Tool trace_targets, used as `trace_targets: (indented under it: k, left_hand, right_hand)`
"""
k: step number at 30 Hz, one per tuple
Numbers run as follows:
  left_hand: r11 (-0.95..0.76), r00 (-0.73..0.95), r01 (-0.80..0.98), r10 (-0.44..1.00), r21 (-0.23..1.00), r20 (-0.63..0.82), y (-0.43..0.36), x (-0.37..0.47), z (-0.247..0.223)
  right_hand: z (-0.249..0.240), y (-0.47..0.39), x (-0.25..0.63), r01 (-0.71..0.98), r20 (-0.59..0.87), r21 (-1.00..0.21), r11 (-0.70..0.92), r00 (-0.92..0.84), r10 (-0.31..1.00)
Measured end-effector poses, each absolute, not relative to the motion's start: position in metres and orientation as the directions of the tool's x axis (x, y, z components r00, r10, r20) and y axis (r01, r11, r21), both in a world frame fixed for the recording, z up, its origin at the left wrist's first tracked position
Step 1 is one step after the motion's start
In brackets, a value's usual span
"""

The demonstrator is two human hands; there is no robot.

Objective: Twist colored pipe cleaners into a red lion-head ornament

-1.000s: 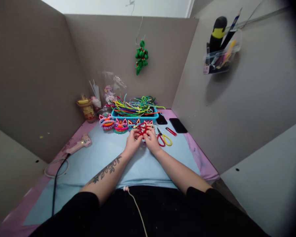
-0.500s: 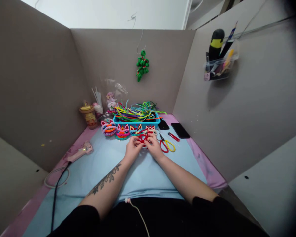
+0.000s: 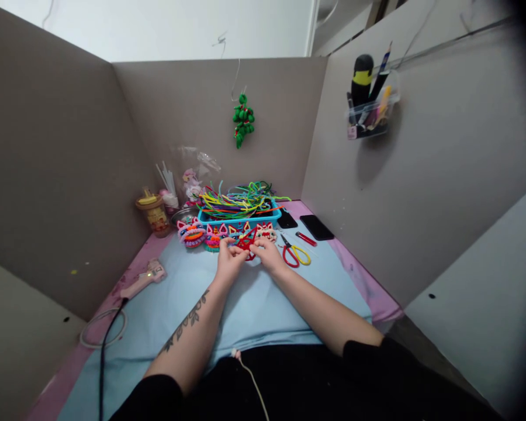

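Observation:
Between my two hands is a shape bent from red pipe cleaners, held a little above the blue cloth. My left hand pinches its left side. With thumb and fingers together, my right hand grips its right side. Just behind it, colourful pipe-cleaner animal heads stand in a row, the pink and orange one at the left end and the cream one at the right. Scissors with one red and one yellow handle lie right of my right hand.
A blue tray of loose pipe cleaners stands at the back. Phones and a red cutter lie to the right. A corded pink glue gun and a lidded cup are left. Grey partitions surround the table; a tool holder hangs right.
The red pipe-cleaner shape has turned and tilted between my hands, and my fingers have shifted on it. The whole view has swung slightly.

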State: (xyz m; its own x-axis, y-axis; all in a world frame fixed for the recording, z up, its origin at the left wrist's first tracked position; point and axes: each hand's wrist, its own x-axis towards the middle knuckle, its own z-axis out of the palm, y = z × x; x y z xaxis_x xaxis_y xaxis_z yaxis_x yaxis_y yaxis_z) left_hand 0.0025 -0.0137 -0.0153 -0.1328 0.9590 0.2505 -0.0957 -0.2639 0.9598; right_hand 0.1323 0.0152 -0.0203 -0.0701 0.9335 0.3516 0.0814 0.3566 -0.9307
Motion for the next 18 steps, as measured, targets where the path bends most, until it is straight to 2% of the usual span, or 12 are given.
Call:
trace_targets:
  k: [6,18]
  left_hand:
    - [-0.217,-0.091,-0.092,0.974,0.972,0.209,-0.016,0.008,-0.017]
    - [-0.189,-0.156,-0.13,0.973,0.973,0.168,-0.011,0.003,-0.021]
  right_hand:
    - [-0.032,0.01,0.136,0.076,0.422,-0.9,0.428,-0.087,0.902]
    - [-0.033,0.011,0.142,0.07,0.393,-0.918,0.391,0.003,0.92]
